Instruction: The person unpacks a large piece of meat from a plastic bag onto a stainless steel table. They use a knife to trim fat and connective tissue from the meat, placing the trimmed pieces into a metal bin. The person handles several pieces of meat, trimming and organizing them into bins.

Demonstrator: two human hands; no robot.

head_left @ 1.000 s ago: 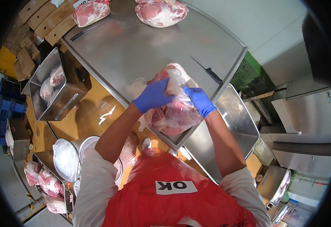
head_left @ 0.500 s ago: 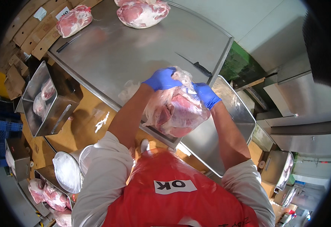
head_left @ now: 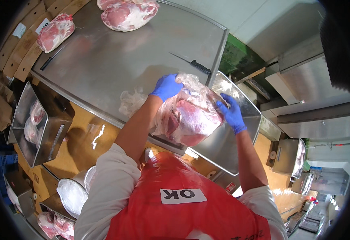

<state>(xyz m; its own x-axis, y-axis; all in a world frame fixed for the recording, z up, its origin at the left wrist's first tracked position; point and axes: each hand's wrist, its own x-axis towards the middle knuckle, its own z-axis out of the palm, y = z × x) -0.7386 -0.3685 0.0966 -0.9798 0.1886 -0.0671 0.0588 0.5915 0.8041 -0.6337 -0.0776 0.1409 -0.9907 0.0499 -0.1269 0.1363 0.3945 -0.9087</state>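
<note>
A large raw pink meat cut (head_left: 195, 124), loosely covered in crinkled clear plastic (head_left: 189, 84), rests at the near corner of the steel table (head_left: 99, 76). My left hand (head_left: 165, 86), blue-gloved, is closed on that plastic at the upper left of the cut. My right hand (head_left: 231, 113), also gloved, has its fingers apart at the cut's right side, fingertips close to it; whether they touch I cannot tell. Just beyond the cut lies a black-handled knife (head_left: 198, 65). More loose plastic (head_left: 130, 102) lies to the left of it.
Meat cuts (head_left: 127, 16) and another knife (head_left: 47, 62) lie farther back, beside cardboard boxes (head_left: 27, 60). A steel tub (head_left: 231, 156) adjoins the table at right. A steel container holding meat (head_left: 33, 128) and a plastic-lined bucket (head_left: 70, 196) stand at left.
My right hand has loosened from the top of the plastic and spread its fingers at the right side. The left still grips, higher on the bunched plastic. The whole view has shifted.
</note>
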